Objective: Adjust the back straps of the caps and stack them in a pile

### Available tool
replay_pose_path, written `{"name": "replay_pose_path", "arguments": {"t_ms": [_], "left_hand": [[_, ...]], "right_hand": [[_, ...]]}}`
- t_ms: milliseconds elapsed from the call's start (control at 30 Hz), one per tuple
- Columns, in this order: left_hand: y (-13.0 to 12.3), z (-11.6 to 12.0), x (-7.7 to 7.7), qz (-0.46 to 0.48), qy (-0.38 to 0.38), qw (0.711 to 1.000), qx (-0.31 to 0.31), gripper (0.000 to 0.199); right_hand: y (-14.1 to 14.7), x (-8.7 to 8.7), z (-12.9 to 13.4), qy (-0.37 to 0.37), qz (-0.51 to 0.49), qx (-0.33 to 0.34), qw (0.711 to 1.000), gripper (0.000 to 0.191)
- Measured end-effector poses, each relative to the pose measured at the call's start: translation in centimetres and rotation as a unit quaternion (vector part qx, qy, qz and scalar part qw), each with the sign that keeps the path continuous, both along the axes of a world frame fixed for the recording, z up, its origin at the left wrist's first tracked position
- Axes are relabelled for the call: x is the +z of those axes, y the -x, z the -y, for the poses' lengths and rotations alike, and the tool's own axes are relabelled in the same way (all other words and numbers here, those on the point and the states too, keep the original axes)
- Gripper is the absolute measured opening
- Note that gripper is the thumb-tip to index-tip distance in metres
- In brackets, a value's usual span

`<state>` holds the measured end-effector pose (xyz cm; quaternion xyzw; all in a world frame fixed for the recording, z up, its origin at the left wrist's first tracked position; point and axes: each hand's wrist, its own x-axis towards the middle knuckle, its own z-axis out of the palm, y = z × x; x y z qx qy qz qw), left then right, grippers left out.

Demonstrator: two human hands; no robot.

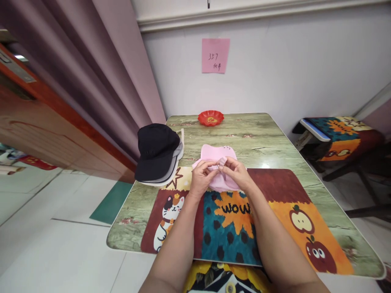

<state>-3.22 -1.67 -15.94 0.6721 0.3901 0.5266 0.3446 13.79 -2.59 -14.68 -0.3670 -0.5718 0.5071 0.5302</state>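
Note:
A pink cap (218,152) lies on the colourful mat in front of me, its brim pointing away and its back toward me. My left hand (202,176) pinches the cap's back strap from the left. From the right, my right hand (236,173) pinches the strap's other part, with a small metal-looking buckle between the fingertips of both hands. The fingers partly hide the strap. To the left stands a stack of caps, a black cap (157,148) on top and grey and white brims showing beneath it.
A red scalloped dish (211,118) sits at the table's far edge by the wall. The patterned mat (275,183) covers the near part of the green wood-print table (253,134). A pink paper note (215,55) hangs on the wall. A stool with a patterned cover (342,132) stands at right.

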Motion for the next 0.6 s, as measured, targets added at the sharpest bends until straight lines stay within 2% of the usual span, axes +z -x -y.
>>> {"name": "replay_pose_path", "arguments": {"t_ms": [100,200,333,467,600], "left_hand": [[-0.04,0.06,0.03,0.0,-0.004,1.0,0.014,0.022],[-0.06,0.14,0.06,-0.008,-0.022,0.999,0.03,0.021],[-0.15,0.28,-0.07,-0.038,-0.058,0.996,0.054,0.018],[-0.46,0.47,-0.46,-0.067,-0.086,0.992,0.069,0.026],[-0.87,0.61,-0.73,-0.07,-0.111,0.99,0.059,0.028]], "right_hand": [[-0.27,0.26,0.14,0.012,-0.021,-0.015,1.0,0.028],[-0.46,0.24,0.11,0.0,-0.012,-0.067,0.998,0.027],[-0.44,0.2,-0.02,-0.08,0.073,-0.135,0.985,0.025],[-0.2,0.5,0.08,-0.134,0.132,-0.187,0.964,0.025],[0.13,0.66,0.29,-0.123,0.066,-0.177,0.974,0.024]]}}
